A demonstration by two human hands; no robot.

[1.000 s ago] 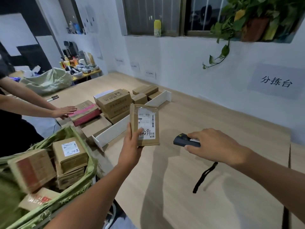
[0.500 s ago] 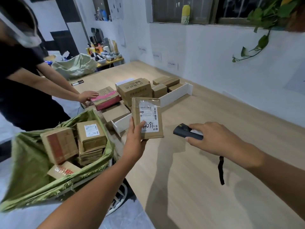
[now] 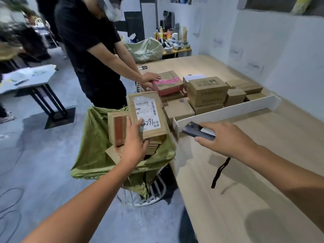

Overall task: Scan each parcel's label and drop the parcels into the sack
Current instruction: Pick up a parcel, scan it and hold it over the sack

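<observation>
The smooth, pale wooden worktop (image 3: 245, 172) is stretching along the right. Beside it, the crinkly green sack (image 3: 94, 137) is sitting open, full of brown boxes. The left hand (image 3: 135, 142) is gripping a flat cardboard parcel (image 3: 149, 106) with a white label, right above the sack. The right hand (image 3: 226, 139) is curling round a small dark scanner (image 3: 198, 131) just beside the parcel.

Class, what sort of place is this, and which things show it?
Probably a parcel sorting room: cardboard parcels stacked on a long table, a green sack holding boxes, a scanner in the right hand and a labelled parcel in the left hand.
</observation>
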